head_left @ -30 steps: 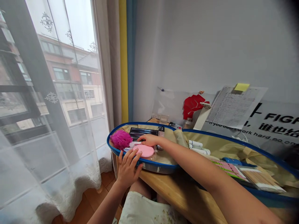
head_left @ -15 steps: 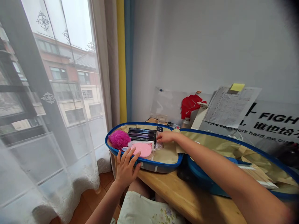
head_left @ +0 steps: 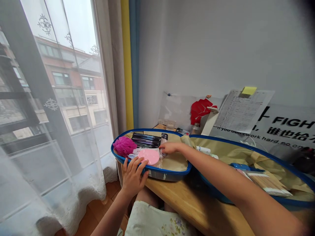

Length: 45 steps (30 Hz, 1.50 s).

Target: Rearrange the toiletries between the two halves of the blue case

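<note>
An open case half with a blue rim and beige lining holds a magenta mesh bath puff, a dark flat package of long slim items, and a pink oval piece over clear plastic wrapping. My left hand is spread over the near rim, its fingertips on the pink piece. Reaching in from the right, my right hand has its fingers closed at the right end of the dark package. What lies under those fingertips is partly hidden.
The other case half lies open at right, holding a bundle of cotton swabs, a blue item and a white tube. A wooden table is underneath. A sheer curtain hangs at left; papers stand behind.
My right hand has shifted slightly left and down, and the dark package has slid left. My left hand stays on the near rim. More of the swabs and tube now shows.
</note>
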{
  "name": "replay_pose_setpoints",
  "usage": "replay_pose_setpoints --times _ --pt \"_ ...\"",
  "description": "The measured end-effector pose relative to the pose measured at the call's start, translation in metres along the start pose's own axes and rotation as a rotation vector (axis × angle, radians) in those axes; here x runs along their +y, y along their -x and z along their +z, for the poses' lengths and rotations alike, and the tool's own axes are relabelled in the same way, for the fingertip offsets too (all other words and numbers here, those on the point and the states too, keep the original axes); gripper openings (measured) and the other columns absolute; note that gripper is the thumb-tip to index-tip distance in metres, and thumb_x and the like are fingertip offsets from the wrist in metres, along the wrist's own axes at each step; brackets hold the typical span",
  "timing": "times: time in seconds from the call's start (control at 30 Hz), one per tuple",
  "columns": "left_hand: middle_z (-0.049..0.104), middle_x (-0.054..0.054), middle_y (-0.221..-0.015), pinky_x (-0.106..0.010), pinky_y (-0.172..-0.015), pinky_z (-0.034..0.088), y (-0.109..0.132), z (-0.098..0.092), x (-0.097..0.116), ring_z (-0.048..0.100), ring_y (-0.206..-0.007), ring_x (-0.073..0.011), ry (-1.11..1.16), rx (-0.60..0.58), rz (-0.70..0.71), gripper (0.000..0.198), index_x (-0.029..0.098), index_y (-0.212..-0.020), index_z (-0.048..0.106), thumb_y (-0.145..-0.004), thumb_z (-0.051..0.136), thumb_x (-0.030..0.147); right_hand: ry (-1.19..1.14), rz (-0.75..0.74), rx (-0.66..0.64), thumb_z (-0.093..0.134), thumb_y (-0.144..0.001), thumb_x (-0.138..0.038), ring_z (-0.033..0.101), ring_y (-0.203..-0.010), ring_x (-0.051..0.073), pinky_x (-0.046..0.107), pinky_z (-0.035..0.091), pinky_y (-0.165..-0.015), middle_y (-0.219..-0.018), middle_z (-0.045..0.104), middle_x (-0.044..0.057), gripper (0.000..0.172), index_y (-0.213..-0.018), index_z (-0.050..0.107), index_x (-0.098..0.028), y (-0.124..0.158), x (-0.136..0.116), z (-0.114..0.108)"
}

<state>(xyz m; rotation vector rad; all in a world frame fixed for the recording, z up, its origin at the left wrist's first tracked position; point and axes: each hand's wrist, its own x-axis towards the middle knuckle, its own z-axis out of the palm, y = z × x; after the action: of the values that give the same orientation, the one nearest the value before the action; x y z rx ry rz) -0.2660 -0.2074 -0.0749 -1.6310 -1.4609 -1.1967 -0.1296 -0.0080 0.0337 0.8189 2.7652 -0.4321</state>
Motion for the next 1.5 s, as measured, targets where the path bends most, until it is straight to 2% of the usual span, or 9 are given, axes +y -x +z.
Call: replay_pose_setpoints --times 0.1,0.2,0.37,0.5,0.7,0.97,1.1,1.33,1.5 --pt "0.066 -0.005 -0.114 -0.044 -0.115 0.015 0.001 0.001 -0.002 0.054 -0.113 -0.0219 -0.019 -0.009 0.016 0.03 0.025 -0.116 0.061 -0.089 0.048 0.029 -0.045 -0.068 0.108 0.04 -0.096 -0.037 0.045 -0.129 0.022 0.043 0.036 -0.108 -0.143 0.045 0.012 0.043 -0.135 0.048 -0.019 0.008 -0.009 -0.008" --pt "0.065 -0.007 -0.119 -0.044 -0.116 0.013 0.003 0.001 -0.007 0.053 -0.115 -0.0225 -0.063 -0.023 0.067 0.035 0.024 -0.122 0.058 -0.088 0.051 0.03 -0.082 -0.185 0.095 0.032 -0.098 -0.039 0.042 -0.133 0.018 0.031 0.033 -0.11 -0.148 0.043 0.007 0.048 -0.14 0.044 -0.02 0.012 -0.023 -0.007" --pt "0.06 -0.01 -0.127 -0.044 -0.116 0.012 0.005 0.003 -0.012 0.05 -0.121 -0.0234 -0.096 -0.031 0.116 0.045 0.021 -0.131 0.051 -0.087 0.052 0.032 -0.061 -0.295 -0.005 0.044 -0.094 -0.039 0.044 -0.132 0.018 0.029 0.034 -0.108 -0.135 0.057 0.007 0.038 -0.115 0.067 -0.018 0.005 -0.042 0.01" --pt "0.052 -0.014 -0.136 -0.048 -0.115 0.016 0.009 0.007 -0.01 0.046 -0.128 -0.0259 -0.082 -0.01 0.066 0.051 0.021 -0.137 0.043 -0.088 0.052 0.03 -0.01 -0.297 -0.011 0.043 -0.094 -0.036 0.041 -0.135 0.02 0.034 0.032 -0.11 -0.139 0.053 0.009 0.037 -0.119 0.066 -0.02 -0.001 -0.047 0.014" --pt "0.047 -0.016 -0.139 -0.049 -0.113 0.022 0.007 0.003 -0.011 0.037 -0.135 -0.0284 -0.075 -0.001 0.065 0.055 0.02 -0.14 0.038 -0.088 0.052 0.031 0.068 -0.289 0.041 0.041 -0.094 -0.038 0.03 -0.14 0.026 0.049 0.03 -0.108 -0.15 0.038 0.008 0.046 -0.138 0.048 -0.03 -0.002 -0.061 0.017" --pt "0.055 -0.013 -0.132 -0.05 -0.115 0.015 0.0 -0.005 -0.022 0.04 -0.132 -0.0278 -0.091 -0.07 0.005 0.051 0.02 -0.137 0.043 -0.089 0.048 0.037 0.118 -0.275 0.12 0.047 -0.09 -0.03 0.052 -0.119 0.026 0.049 0.032 -0.102 -0.124 0.062 0.01 0.035 -0.12 0.065 -0.03 -0.012 -0.075 0.02" --pt "0.055 -0.013 -0.132 -0.049 -0.115 0.015 0.001 -0.005 -0.024 0.041 -0.131 -0.0279 -0.098 -0.086 -0.005 0.052 0.02 -0.137 0.043 -0.089 0.049 0.038 0.082 -0.237 0.158 0.044 -0.09 -0.028 0.055 -0.116 0.022 0.038 0.036 -0.1 -0.122 0.064 0.005 0.036 -0.12 0.065 -0.03 -0.013 -0.07 0.009" --pt "0.055 -0.012 -0.133 -0.048 -0.115 0.015 0.003 -0.003 -0.023 0.042 -0.131 -0.0273 -0.098 -0.087 -0.018 0.052 0.021 -0.138 0.043 -0.088 0.05 0.036 -0.028 -0.165 0.145 0.038 -0.093 -0.041 0.062 -0.074 0.013 0.021 0.044 -0.067 -0.094 0.072 0.003 0.042 -0.106 0.071 -0.018 0.001 -0.058 -0.003" --pt "0.056 -0.012 -0.131 -0.05 -0.114 0.014 0.003 -0.003 -0.024 0.042 -0.129 -0.0277 -0.098 -0.081 -0.01 0.051 0.021 -0.137 0.043 -0.089 0.049 0.036 -0.067 -0.198 0.081 0.048 -0.09 -0.04 0.062 -0.079 0.013 0.02 0.043 -0.069 -0.094 0.073 0.002 0.035 -0.103 0.072 -0.019 0.002 -0.062 0.007"
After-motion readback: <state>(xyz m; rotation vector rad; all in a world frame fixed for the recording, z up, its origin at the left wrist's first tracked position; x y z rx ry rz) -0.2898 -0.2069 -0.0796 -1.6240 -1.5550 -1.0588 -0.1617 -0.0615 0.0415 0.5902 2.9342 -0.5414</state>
